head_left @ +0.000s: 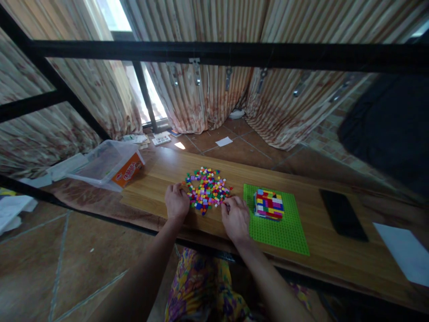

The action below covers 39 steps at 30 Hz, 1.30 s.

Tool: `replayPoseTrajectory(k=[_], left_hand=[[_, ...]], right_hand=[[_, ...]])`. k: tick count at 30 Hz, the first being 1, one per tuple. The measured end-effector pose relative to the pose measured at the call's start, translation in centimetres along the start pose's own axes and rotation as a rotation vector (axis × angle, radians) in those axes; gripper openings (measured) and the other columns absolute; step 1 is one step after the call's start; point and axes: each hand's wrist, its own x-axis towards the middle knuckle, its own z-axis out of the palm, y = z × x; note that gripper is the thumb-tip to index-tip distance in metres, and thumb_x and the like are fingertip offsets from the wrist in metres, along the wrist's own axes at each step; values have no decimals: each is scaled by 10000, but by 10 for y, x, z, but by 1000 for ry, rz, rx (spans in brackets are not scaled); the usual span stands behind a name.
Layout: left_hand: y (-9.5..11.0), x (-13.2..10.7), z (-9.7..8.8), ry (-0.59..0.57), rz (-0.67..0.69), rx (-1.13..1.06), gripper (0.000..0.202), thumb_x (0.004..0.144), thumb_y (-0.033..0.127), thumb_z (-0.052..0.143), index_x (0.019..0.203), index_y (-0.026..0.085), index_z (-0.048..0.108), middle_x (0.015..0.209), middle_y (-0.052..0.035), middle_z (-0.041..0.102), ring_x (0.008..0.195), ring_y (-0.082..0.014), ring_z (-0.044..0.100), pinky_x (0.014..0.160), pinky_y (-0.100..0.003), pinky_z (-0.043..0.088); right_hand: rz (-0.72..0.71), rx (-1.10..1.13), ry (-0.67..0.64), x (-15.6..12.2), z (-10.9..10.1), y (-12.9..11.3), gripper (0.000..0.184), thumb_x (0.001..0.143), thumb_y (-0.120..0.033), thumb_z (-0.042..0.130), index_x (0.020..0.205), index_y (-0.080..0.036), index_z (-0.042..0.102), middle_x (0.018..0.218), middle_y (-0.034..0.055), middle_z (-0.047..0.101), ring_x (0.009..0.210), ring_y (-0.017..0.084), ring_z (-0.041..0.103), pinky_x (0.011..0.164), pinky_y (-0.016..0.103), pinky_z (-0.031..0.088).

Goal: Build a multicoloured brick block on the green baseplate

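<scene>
A loose pile of small colourful toy bricks [208, 191] is spread on the wooden board. At its left edge is my left hand [177, 202], fingers curled and closed, the tips beside the outermost bricks. My right hand [236, 217] rests at the pile's right edge with thumb and forefinger pinched together close to some bricks. Whatever either hand holds is too small to make out. To the right of my right hand lies a green studded baseplate [278, 235], bearing a low multicoloured block of stacked bricks [268, 205].
A clear plastic box [103, 163] with an orange label stands at the board's left end. On the right lie a dark phone-like slab [343, 214] and a white paper sheet [404, 250]. A black metal bar [214, 52] crosses beyond the board, before striped curtains [214, 94].
</scene>
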Motion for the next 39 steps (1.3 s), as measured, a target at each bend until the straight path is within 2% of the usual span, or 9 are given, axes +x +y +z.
replayPoseTrajectory(k=[5,12,15,19,23,27,31,35,39], left_hand=[[0,1,-1,7,9,-9,295,828,137,457,1054,144,648,1011,-126,616,998,-260,591,921,-390,469],[0,1,-1,1,12,4,294,825,150,457,1050,152,646,1003,-129,614,987,-265,588,905,-394,466],[0,2,-2,0,9,6,298,821,144,456,1049,153,648,1005,-127,615,987,-264,590,901,-389,468],[0,2,-2,-4,0,12,303,819,129,455,1050,153,650,1013,-127,614,978,-258,597,894,-386,475],[0,2,-1,-7,10,13,299,829,129,446,1047,152,649,1005,-130,614,977,-261,596,892,-394,477],[-1,2,0,14,12,7,293,828,134,456,1045,168,649,999,-113,611,977,-250,596,900,-382,473],[0,1,-1,4,7,7,291,819,128,463,1035,171,654,997,-107,611,983,-250,596,901,-373,474],[1,1,-1,1,8,10,288,825,137,456,1029,172,656,999,-109,614,969,-250,601,889,-373,476],[0,1,0,3,6,16,299,823,129,458,1044,164,656,1008,-118,617,970,-253,601,882,-377,476]], right_hand=[[143,550,31,1,-5,5,209,886,-382,508,887,-217,635,832,41,672,780,192,614,737,316,475],[470,1244,-7,1,-10,1,308,693,-477,709,812,-215,600,716,-13,630,573,113,524,525,242,438],[498,1415,-35,0,-16,-5,315,668,-451,750,767,-205,580,680,-29,588,536,82,461,485,213,379],[523,1513,-31,-1,-19,-7,313,670,-420,762,769,-209,554,620,-58,540,482,63,389,448,198,324],[496,1335,-3,-1,-12,1,294,731,-464,693,793,-216,547,618,-51,557,464,82,429,455,222,375],[289,769,6,4,-7,15,211,836,-433,563,845,-223,585,712,8,647,617,157,585,601,284,467],[129,321,19,16,-5,24,197,894,-332,448,866,-222,609,793,44,682,734,196,627,716,313,456],[117,215,43,27,1,26,202,891,-291,432,867,-214,617,851,66,696,781,205,638,730,308,448],[151,269,11,34,4,26,188,873,-312,465,866,-215,626,824,60,704,764,209,643,715,315,455]])
